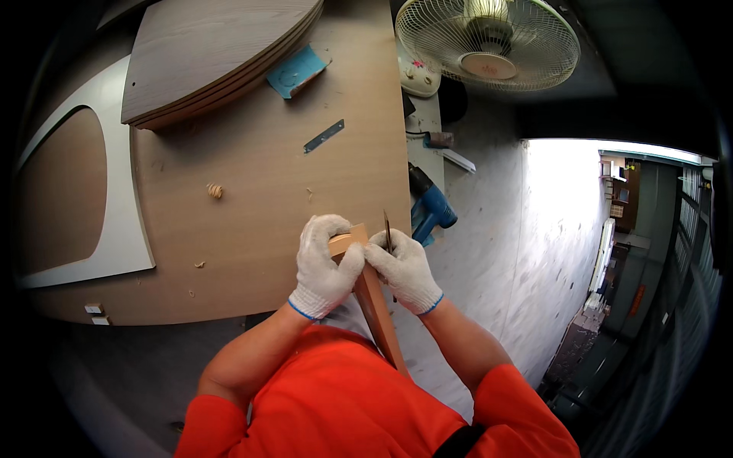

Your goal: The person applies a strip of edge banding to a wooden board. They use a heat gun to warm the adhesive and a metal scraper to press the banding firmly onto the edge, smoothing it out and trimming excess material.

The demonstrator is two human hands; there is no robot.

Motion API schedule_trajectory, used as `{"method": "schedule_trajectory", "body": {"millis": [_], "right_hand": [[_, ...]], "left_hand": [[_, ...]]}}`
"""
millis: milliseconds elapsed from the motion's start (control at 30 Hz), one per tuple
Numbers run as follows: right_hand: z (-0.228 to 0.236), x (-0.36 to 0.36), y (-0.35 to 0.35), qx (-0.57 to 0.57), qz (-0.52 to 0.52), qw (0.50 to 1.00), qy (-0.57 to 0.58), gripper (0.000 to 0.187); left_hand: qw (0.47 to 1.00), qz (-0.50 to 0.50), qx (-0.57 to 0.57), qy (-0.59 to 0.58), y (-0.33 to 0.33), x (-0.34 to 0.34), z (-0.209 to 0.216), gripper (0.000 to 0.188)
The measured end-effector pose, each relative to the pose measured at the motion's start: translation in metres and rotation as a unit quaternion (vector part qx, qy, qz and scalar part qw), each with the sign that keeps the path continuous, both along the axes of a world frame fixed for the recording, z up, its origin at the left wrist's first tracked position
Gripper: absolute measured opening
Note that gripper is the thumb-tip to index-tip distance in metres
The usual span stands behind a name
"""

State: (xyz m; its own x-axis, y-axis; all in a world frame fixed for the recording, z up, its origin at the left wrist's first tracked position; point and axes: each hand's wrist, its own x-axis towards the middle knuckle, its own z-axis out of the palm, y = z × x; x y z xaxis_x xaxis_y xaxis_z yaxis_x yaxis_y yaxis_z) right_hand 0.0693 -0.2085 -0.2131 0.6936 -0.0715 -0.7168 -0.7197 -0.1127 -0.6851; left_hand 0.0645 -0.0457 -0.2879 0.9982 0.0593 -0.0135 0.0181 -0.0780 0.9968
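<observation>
A long, narrow wooden board point(378, 313) slants from the table's near edge down along my orange shirt. My left hand point(324, 263), in a white knitted glove, is closed around its upper end, with the thumb on the near side. A thin dark blade-like tool point(387, 223) sticks up from the gloved fingers of my right hand point(408, 267), which are closed on it. That hand's thumb and fingertips meet the board's upper right corner. The tool's exact kind cannot be made out, since the glove hides much of it.
On the wooden table point(252, 168) lie stacked curved panels point(214, 57), a white frame point(126, 198), blue sandpaper point(298, 72), a flat metal strip point(324, 136) and a curled shaving point(216, 191). Right of the table are a blue power tool point(431, 204) and a fan point(489, 46).
</observation>
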Motion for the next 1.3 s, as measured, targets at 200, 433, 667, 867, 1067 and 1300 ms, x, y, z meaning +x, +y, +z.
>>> {"method": "schedule_trajectory", "body": {"millis": [200,433,667,867,1067,1300], "right_hand": [[-0.003,-0.005,0.007,-0.147,0.089,0.979,-0.106,0.027],[-0.016,-0.003,0.0,-0.075,0.074,0.99,-0.09,0.024],[-0.013,0.005,-0.001,-0.019,0.051,0.994,-0.09,0.026],[-0.01,0.006,0.005,-0.085,0.087,0.988,-0.097,0.03],[-0.001,0.014,0.008,-0.106,0.108,0.986,-0.076,0.035],[-0.003,0.019,0.012,-0.104,0.097,0.987,-0.07,0.034]], "left_hand": [[0.999,0.031,-0.03,0.03,-0.01,-0.002,-0.004,0.025],[0.998,0.033,-0.044,0.001,-0.012,-0.006,-0.015,0.02],[0.999,-0.001,-0.029,0.014,-0.005,-0.005,-0.011,0.021],[1.0,-0.004,0.002,-0.019,-0.004,-0.008,-0.018,0.024],[0.999,-0.006,0.021,-0.035,-0.003,-0.009,-0.021,0.026],[0.999,-0.004,0.03,-0.039,-0.003,-0.008,-0.021,0.027]]}}
